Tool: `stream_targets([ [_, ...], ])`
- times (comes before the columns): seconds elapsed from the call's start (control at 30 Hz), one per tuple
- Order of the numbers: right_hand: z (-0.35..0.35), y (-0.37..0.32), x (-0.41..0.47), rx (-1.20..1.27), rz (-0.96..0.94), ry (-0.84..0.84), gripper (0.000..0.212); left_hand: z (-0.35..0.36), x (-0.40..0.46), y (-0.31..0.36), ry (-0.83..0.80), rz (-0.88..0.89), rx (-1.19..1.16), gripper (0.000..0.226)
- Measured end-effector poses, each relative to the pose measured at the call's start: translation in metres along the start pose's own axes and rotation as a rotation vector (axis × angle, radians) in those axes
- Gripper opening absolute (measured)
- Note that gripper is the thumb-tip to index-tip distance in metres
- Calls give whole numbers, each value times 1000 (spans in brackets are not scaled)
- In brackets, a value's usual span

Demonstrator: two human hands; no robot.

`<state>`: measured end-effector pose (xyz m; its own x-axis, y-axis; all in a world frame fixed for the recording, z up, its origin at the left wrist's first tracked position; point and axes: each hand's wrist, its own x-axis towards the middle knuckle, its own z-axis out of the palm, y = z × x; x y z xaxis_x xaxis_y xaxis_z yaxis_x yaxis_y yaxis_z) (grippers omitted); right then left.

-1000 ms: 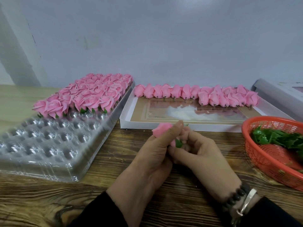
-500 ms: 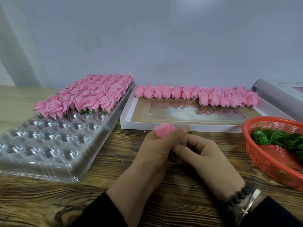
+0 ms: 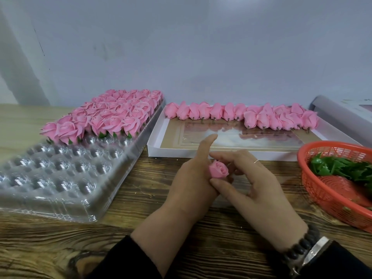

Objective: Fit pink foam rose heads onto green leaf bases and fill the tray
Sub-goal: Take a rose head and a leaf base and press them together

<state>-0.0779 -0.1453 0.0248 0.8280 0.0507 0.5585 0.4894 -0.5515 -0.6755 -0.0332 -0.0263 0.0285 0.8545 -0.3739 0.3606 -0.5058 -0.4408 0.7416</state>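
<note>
Between both hands, rose head (image 3: 219, 171), right fingers (image 3: 221, 185) pinching, left thumb (image 3: 207, 142) raised

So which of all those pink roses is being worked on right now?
The single rose head held between the two hands, above the wooden table. The others sit in the clear tray or lie in a row in the white box.

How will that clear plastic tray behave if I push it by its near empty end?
The clear plastic tray looks thin and moulded, so it would probably flex, not slide stiffly. The finished roses fill only its far end, so the near end is likely very light and may lift or skid on the wooden table. Push low and gently.
</note>
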Motion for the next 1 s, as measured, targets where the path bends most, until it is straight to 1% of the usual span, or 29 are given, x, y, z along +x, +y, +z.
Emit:
stream_targets([
  [0.07,0,0,0,37,15,6,33,0,-1,0,-6,11,49,86],
  [0.17,-1,2,0,103,53,4,25,1,-1,-1,-41,6,51,90],
  [0.23,-2,3,1,132,77,12,19,2,-1,0,-80,11,15,92],
  [0.3,-2,3,1,164,106,41,9,3,-2,-1,-122,21,-51,99],
  [0.37,-3,4,1,192,143,87,11,3,-1,-3,-128,27,-98,106],
  [0.43,-5,8,2,223,164,144,10,3,0,-6,-89,-1,-121,106],
  [0.47,-7,10,2,229,162,167,13,3,1,-8,-76,-35,-131,102],
  [0.5,-8,11,1,235,165,178,15,3,1,-8,-74,-64,-129,93],
  [0.6,-8,10,1,218,143,134,14,3,0,-6,-98,-89,-41,42],
  [0.7,-8,3,2,41,4,47,10,2,0,-5,-131,-74,-17,22],
  [0.73,-8,1,2,-11,-35,13,6,2,0,-4,-146,-74,-21,18],
  [0.8,-8,-2,3,-74,-86,-43,3,2,0,-3,-168,-81,-46,18],
  [0.87,-8,-3,4,-120,-130,-77,3,1,-1,-1,-170,-84,-134,14],
  [0.93,-8,-3,5,-162,-179,-100,4,0,-2,-1,-177,-76,-220,22],
  [1.0,-8,-3,5,-175,-200,-111,5,-1,-3,-1,-210,-65,-235,29],
])
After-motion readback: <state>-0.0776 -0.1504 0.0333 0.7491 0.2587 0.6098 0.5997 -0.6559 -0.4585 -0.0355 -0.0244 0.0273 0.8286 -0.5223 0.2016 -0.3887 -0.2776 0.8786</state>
